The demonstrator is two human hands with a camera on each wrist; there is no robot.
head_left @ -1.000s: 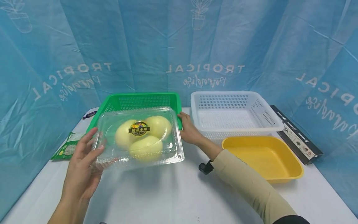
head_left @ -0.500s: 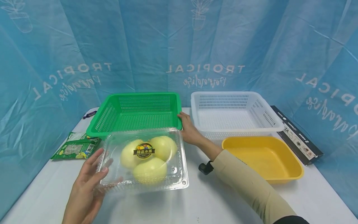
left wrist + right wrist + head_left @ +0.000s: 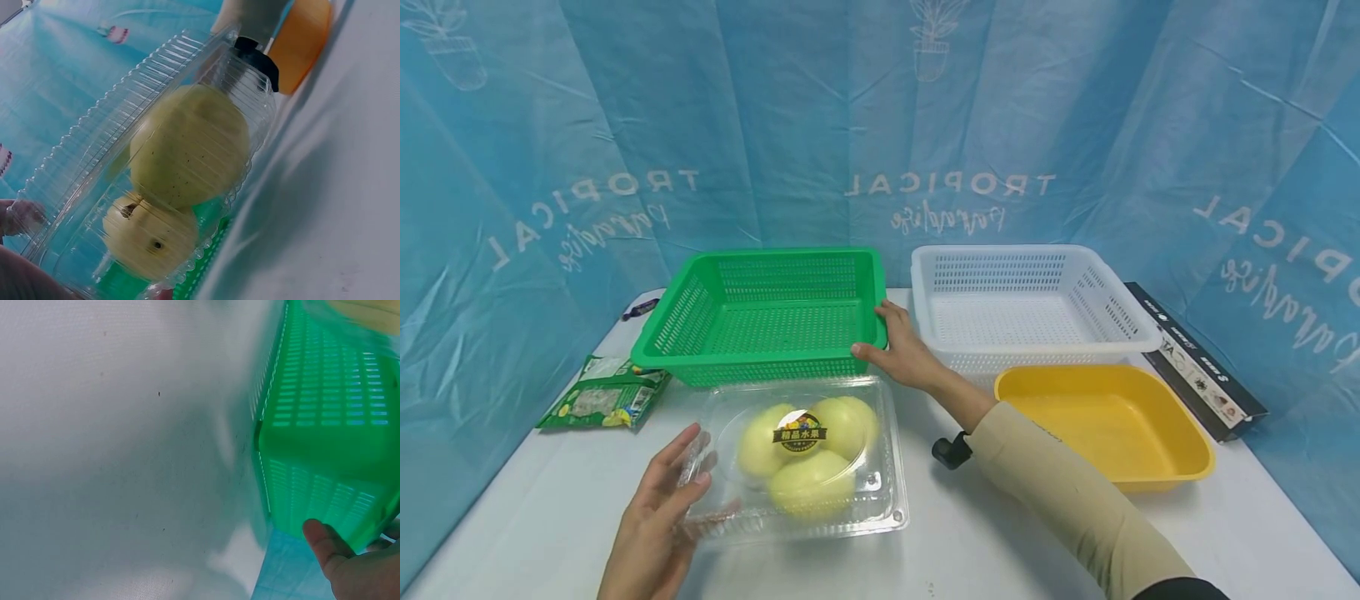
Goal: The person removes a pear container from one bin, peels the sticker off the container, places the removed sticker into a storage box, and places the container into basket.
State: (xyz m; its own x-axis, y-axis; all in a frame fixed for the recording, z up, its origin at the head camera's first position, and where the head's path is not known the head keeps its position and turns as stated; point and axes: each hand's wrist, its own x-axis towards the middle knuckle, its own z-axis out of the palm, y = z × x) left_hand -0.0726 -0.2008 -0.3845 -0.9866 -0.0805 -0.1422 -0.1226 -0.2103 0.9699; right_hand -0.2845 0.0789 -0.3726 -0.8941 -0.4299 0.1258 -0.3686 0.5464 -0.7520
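Observation:
My left hand (image 3: 655, 508) grips the left edge of a clear plastic clamshell box (image 3: 715, 408), its thumb on the lid side. Inside the box lie 3 round, pale yellow-green fruits (image 3: 812, 483), under a dark label (image 3: 800, 432); two of them show large in the left wrist view. The box is held in front of the green basket (image 3: 760, 367), above the table. My right hand (image 3: 902, 350) holds that basket at its right front corner. In the right wrist view the thumb (image 3: 325, 544) presses on its outer wall, and the other fingers are partly hidden.
A white basket (image 3: 1037, 347) stands right of the green one, with a yellow tray (image 3: 1097, 417) in front of it. A long black box (image 3: 1195, 367) lies at the far right. On the left are a green packet (image 3: 602, 392) and a small dark wrapper (image 3: 640, 308).
From in front of the green basket's opening, the clamshell box has come down and towards me in my left hand, uncovering the basket. My right thumb now shows at the basket's front corner.

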